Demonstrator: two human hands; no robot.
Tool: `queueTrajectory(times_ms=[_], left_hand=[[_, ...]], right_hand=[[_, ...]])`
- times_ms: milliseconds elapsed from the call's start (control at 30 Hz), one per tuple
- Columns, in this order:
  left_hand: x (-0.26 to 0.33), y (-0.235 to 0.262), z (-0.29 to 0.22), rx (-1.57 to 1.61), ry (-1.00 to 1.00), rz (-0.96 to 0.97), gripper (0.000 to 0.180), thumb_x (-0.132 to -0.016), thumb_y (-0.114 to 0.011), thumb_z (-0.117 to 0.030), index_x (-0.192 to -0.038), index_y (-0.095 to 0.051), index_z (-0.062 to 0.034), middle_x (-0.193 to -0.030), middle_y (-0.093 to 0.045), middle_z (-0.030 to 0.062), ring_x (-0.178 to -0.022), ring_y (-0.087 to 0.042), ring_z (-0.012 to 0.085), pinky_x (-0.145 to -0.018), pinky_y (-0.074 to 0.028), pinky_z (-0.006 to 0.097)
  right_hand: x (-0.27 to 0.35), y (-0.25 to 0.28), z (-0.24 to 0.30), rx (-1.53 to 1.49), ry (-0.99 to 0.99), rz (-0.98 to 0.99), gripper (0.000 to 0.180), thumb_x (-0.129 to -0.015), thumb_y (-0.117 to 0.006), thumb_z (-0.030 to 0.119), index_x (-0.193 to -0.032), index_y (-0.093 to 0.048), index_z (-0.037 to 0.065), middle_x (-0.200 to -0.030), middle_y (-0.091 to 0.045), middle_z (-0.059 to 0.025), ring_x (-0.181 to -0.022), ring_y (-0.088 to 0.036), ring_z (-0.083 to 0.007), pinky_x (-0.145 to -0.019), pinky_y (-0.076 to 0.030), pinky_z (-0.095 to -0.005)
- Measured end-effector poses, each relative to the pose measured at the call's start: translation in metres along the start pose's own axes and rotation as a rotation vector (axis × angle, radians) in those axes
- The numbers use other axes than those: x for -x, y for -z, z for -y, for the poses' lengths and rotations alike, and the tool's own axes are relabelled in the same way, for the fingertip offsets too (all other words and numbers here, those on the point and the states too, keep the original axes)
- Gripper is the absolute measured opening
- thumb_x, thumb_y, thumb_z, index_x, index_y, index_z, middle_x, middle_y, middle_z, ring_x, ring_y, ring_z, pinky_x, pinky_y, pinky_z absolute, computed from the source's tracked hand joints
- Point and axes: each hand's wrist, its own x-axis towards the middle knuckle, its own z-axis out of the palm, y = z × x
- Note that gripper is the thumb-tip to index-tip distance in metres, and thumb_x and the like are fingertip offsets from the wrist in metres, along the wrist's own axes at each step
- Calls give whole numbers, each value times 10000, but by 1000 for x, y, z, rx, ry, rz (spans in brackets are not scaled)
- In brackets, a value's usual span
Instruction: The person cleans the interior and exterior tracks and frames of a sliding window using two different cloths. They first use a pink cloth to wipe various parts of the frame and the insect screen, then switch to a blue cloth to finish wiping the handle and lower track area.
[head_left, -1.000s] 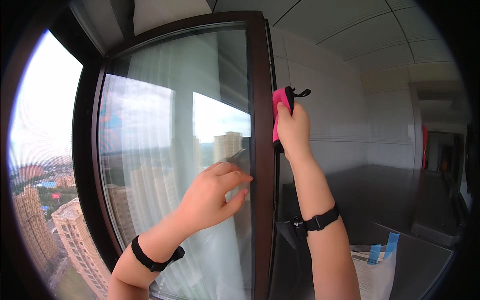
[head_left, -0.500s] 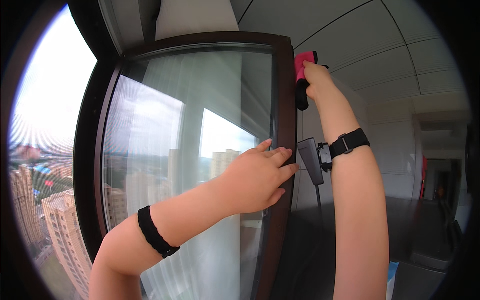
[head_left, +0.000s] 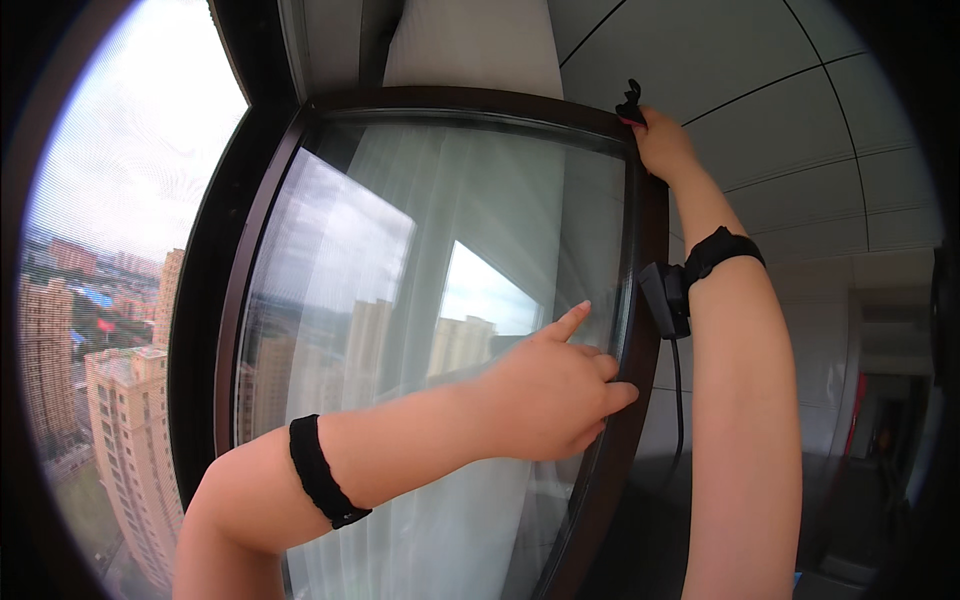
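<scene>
Right hand [head_left: 664,146]: clenched on the cloth [head_left: 630,109], arm stretched high. Cloth was at the upper right corner of the window sash [head_left: 652,215], against or right by the frame; exact contact couldn't be told. Only a small bit of it showed past the fingers, mostly black with a sliver of pink, black tip sticking up above the corner.

Left hand [head_left: 555,395]: nothing grasped. Back of hand to camera, one finger extended up over the glass [head_left: 400,250], the rest bent toward the right side of the frame, one fingertip overlapping it about mid-height. Couldn't tell how hard it pressed, if at all. Left forearm crossed in front of the lower pane.

Sash: dark brown frame, standing upright, tilted in view by the fisheye. Glass showed pale curtain folds, sky and buildings.

Black bands on both arms: left band [head_left: 318,475] on the forearm, right band [head_left: 722,252] near the wrist. Dark boxy device [head_left: 664,301] sat at the right band, just beside the frame, cable [head_left: 680,420] hanging down from it.

Surroundings: tower blocks [head_left: 130,400] outside on the left, grey panelled ceiling [head_left: 760,60] upper right, doorway [head_left: 893,400] far right with a red strip [head_left: 855,405] at its edge.
</scene>
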Motion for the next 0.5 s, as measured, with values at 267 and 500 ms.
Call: queueTrajectory(times_ms=[267,500], left_hand=[[24,53,60,-75,378,-224,358,-835,-584,-250,-1132,-601,-51,-963,-647,135,-952,-613,283,-1013,-378,490],[21,74,155,237,907,-738,717,-856,-601,-423,-1365,-359,20,-1269,-497,249,-1187,-493,357,-948,-435,409]], right_hand=[[-35,23,45,-77,184,-231,426,-932,-465,334,-1248,-519,53,-1107,-609,-217,-1042,-566,-389,-879,-448,-409],[7,-6,117,-889,-121,381,494,-894,-524,429,-1164,-545,16,-1097,-607,-91,-1010,-557,-176,-882,-417,-294]])
